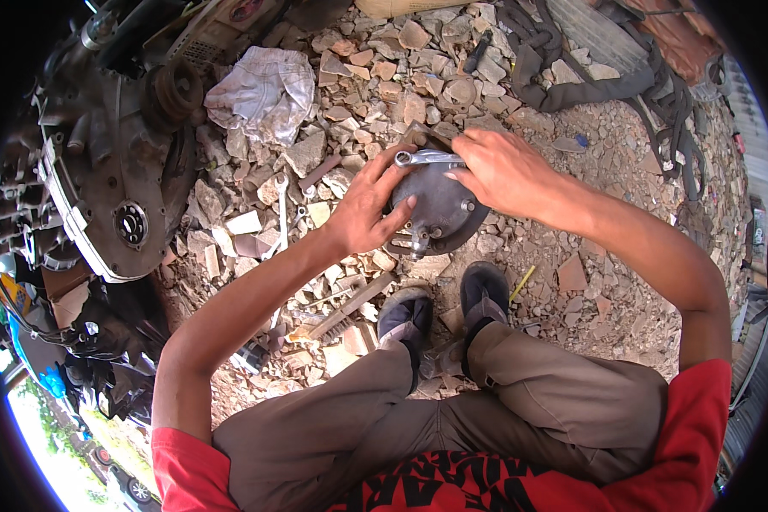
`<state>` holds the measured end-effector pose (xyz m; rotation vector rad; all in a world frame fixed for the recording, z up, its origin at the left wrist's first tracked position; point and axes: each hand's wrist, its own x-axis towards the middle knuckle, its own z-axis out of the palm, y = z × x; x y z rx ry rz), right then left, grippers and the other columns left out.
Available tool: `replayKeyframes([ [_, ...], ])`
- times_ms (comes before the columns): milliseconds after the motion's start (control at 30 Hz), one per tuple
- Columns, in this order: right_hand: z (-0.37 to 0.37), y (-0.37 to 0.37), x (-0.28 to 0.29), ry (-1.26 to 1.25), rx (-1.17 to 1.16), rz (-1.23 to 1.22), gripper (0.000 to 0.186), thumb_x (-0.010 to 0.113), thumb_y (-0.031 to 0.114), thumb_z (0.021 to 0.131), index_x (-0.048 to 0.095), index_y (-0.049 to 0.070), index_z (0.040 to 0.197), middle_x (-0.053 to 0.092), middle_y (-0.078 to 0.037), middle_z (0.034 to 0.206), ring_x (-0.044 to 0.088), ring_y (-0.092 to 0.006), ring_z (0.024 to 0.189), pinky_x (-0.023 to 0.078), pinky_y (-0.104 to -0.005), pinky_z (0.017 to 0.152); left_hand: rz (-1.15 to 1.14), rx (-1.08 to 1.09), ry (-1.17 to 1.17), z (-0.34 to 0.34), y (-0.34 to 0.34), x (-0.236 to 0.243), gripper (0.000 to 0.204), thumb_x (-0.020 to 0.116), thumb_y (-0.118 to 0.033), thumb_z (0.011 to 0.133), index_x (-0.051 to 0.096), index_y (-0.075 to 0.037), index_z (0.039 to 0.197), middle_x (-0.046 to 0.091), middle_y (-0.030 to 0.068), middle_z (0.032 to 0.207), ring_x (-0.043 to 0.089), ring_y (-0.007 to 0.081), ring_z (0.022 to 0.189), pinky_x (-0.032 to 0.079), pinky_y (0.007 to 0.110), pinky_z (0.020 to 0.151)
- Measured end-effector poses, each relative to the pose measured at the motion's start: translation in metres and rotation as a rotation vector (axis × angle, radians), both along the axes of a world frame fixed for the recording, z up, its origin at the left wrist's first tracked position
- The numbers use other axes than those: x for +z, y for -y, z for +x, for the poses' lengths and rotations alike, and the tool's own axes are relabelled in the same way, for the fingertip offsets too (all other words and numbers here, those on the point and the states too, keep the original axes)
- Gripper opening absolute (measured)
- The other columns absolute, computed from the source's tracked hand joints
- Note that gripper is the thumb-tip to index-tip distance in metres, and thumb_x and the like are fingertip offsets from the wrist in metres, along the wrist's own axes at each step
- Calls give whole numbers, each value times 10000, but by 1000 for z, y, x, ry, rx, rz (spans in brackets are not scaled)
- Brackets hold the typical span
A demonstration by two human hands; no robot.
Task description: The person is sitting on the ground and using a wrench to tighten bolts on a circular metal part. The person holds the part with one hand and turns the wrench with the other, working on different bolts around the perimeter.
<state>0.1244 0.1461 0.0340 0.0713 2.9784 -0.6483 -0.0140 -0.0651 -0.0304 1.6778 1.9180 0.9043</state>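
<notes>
A dark, round metal housing (431, 198) with bolts and a small fitting on its near edge rests on the stony ground ahead of my feet. My left hand (375, 202) is wrapped round its left side, thumb on the face and fingers by the wrench head. Across the far part of the housing lies a silver wrench (428, 158); its ring end sits near the housing's upper left edge. My right hand (497, 168) closes on the wrench's other end, partly hiding it. Whether the ring sits fully on a bolt, I cannot tell.
Several loose wrenches (282, 205) lie on the rubble to the left. Beyond them is a crumpled whitish cloth (263, 94). A large engine block (115, 183) stands at far left. Dark straps (563, 94) lie at far right. My shoes (406, 314) are just nearer than the housing.
</notes>
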Motion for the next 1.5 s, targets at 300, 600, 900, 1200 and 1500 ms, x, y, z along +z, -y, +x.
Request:
replayKeyframes([
  [300, 5, -2, 11, 106, -83, -94, 322, 692, 224, 927, 555, -31, 1067, 633, -213, 986, 640, -432, 950, 521, -503, 806, -39, 42, -19, 3, 2, 1, 516, 533, -281, 980, 445, -46, 1431, 370, 255, 1485, 392, 436, 1385, 341, 501, 1151],
  [600, 4, -4, -1, -13, 25, -71, 340, 662, 274, 946, 588, -34, 1069, 637, -215, 1022, 642, -419, 999, 531, -494, 832, -19, 7, 8, 2, 0, -1, 519, 533, -284, 982, 441, -55, 1439, 376, 260, 1480, 402, 440, 1374, 349, 497, 1141],
  [900, -5, 1, 15, 218, -89, -46, 326, 666, 238, 940, 611, -67, 1042, 646, -234, 1011, 653, -418, 978, 537, -489, 841, -16, 26, -11, 2, 2, 3, 517, 527, -275, 983, 439, -98, 1461, 380, 275, 1471, 407, 453, 1365, 347, 506, 1140],
  [1200, 2, -1, 3, 28, -1, -90, 310, 699, 142, 905, 555, -59, 1092, 624, -226, 1046, 645, -410, 964, 525, -485, 846, -1, 11, 17, 1, 2, 0, 512, 544, -242, 969, 445, -83, 1446, 397, 258, 1449, 419, 446, 1357, 366, 492, 1128],
  [1500, 2, -4, 8, 119, -132, -32, 378, 740, 251, 893, 600, -72, 1032, 663, -245, 940, 688, -405, 914, 565, -483, 765, 39, 30, 29, 2, 0, -1, 527, 549, -286, 970, 449, -101, 1453, 389, 269, 1472, 416, 450, 1359, 354, 509, 1135],
])
